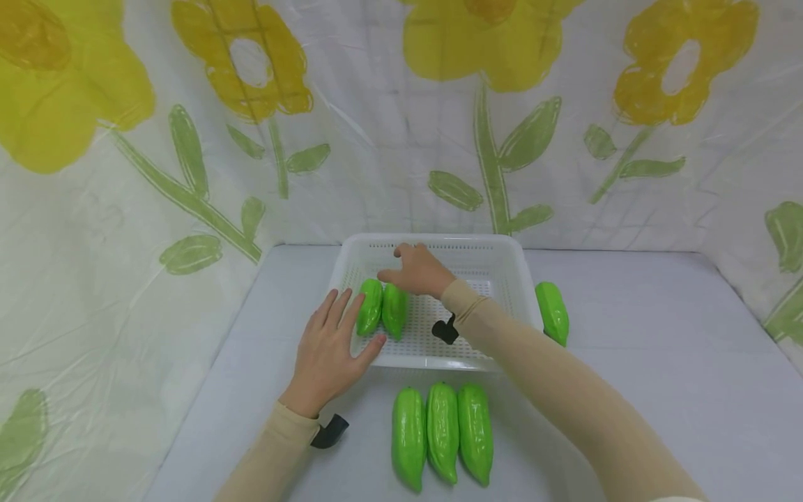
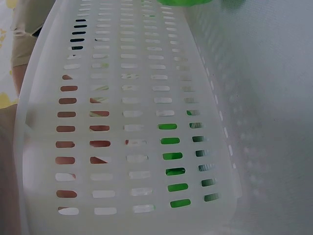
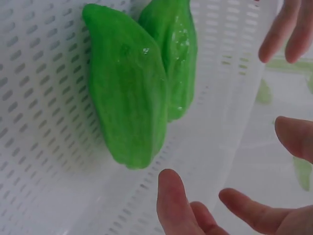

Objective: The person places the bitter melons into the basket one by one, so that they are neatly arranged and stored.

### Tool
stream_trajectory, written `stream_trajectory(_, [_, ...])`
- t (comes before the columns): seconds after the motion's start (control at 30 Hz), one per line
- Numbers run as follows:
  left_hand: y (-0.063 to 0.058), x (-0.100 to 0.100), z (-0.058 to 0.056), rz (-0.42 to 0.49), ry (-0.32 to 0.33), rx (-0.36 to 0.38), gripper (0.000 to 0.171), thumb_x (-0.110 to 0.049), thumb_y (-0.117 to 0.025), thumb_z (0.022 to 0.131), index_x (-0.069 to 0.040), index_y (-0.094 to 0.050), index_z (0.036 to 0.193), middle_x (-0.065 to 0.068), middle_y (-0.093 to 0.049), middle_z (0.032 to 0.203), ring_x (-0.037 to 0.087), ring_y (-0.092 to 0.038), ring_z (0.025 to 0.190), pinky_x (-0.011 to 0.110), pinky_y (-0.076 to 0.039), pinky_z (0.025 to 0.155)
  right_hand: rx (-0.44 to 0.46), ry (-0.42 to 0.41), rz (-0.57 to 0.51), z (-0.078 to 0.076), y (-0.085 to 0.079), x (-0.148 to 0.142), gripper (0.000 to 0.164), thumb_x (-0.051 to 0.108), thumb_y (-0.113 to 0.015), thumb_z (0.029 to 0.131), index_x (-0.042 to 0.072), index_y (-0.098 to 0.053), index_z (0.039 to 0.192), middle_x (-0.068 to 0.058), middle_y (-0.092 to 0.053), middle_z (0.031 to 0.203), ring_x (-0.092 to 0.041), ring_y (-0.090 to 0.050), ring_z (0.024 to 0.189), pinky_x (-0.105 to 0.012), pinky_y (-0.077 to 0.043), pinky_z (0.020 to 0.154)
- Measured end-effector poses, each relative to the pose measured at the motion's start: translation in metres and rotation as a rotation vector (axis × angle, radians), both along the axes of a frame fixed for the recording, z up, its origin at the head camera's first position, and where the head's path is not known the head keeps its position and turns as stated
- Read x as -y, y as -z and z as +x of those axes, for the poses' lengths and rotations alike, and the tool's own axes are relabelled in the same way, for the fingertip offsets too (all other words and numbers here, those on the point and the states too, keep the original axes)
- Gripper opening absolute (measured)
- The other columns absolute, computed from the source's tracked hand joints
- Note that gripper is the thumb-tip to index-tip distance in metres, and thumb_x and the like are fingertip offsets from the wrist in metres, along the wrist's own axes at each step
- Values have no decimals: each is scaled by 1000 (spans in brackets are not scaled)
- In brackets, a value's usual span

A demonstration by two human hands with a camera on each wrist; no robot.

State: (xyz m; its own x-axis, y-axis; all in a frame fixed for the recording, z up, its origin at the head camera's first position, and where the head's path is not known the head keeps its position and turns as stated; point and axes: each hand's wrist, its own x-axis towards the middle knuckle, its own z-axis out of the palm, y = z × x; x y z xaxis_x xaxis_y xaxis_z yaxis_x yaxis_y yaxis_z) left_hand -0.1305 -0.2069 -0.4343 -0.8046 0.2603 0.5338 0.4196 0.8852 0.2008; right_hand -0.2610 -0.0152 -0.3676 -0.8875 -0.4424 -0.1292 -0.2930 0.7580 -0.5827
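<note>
Where the counter [image 1: 633, 390] carries a white basket [image 1: 433, 363], we spread the fingers [image 1: 350, 312] of our left hand [image 1: 326, 355] at its left and hover our right hand [image 1: 419, 270], fingers loosely parted, near two green vegetables [image 1: 394, 312] inside it, four more outside

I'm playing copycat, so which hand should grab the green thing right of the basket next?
Probably the right hand: it holds nothing and is nearer that green thing. The left hand is at the left end of the basket, with the right arm between.
</note>
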Motion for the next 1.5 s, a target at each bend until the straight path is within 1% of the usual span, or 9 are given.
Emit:
stream_trajectory(0.07, [0, 0, 0, 0, 1, -5, 80, -65, -45, 101, 0, -56, 147, 29, -55, 149, 50, -46, 143, 65, -43, 112, 10, -1, -9, 2, -3, -1, 73, 46, -62, 100, -5, -48, 150, -28, -49, 154, -43, -42, 148, -54, -43, 117])
stream_trajectory(0.17, [0, 0, -1, -3, 1, -7, 80, -64, -45, 101, -1, -56, 147, 28, -55, 148, 50, -46, 143, 65, -43, 112, 15, -5, -17, 4, -4, -4, 73, 46, -62, 100, -5, -48, 150, -28, -49, 154, -42, -45, 146, -53, -44, 117])
stream_trajectory(0.5, [1, 0, 0, -10, -7, 8, 76, -58, -56, 97, -1, -56, 148, 28, -55, 149, 49, -45, 144, 64, -43, 113, 41, -26, -42, 13, -9, -13, 73, 46, -63, 101, -5, -46, 151, -26, -48, 156, -39, -46, 146, -52, -43, 118])
stream_trajectory(0.7, [1, 0, -1, -13, -7, 16, 76, -56, -59, 95, -2, -55, 148, 27, -55, 150, 49, -44, 144, 64, -42, 113, 50, -38, -51, 15, -11, -21, 74, 47, -62, 100, -4, -46, 152, -26, -54, 150, -38, -56, 136, -51, -51, 110])
stream_trajectory(0.8, [2, 1, -1, -15, -8, 15, 76, -56, -59, 95, -1, -55, 148, 28, -55, 150, 49, -44, 144, 64, -42, 113, 63, -29, -58, 16, -12, -25, 74, 47, -63, 100, -3, -45, 152, -25, -56, 148, -37, -60, 131, -49, -56, 103])
stream_trajectory(0.93, [2, 1, -1, -16, -8, 15, 76, -55, -60, 95, -1, -55, 148, 28, -55, 149, 49, -45, 144, 64, -43, 113, 72, -21, -61, 16, -12, -34, 74, 48, -62, 101, -2, -45, 153, -24, -57, 146, -35, -63, 126, -46, -59, 95])
stream_trajectory(1.03, [1, 1, -1, -15, -8, 21, 75, -53, -61, 94, -1, -55, 148, 28, -55, 149, 49, -45, 144, 64, -42, 113, 73, -17, -63, 17, -13, -40, 74, 49, -62, 101, -1, -46, 153, -24, -57, 146, -34, -64, 122, -45, -59, 92])
stream_trajectory(1.3, [0, 0, 0, -12, -10, 36, 76, -52, -64, 93, -1, -55, 148, 28, -54, 150, 49, -44, 145, 64, -42, 114, 104, 14, -83, 17, -17, -56, 72, 49, -63, 100, 4, -46, 153, -24, -57, 144, -26, -73, 91, -41, -61, 83])
stream_trajectory(1.5, [1, 1, 0, -8, -13, 31, 76, -52, -64, 92, -1, -55, 148, 28, -55, 149, 50, -44, 144, 64, -42, 114, 104, 15, -100, 19, -20, -66, 70, 47, -64, 100, 4, -46, 152, -24, -57, 144, -29, -73, 96, -40, -62, 81])
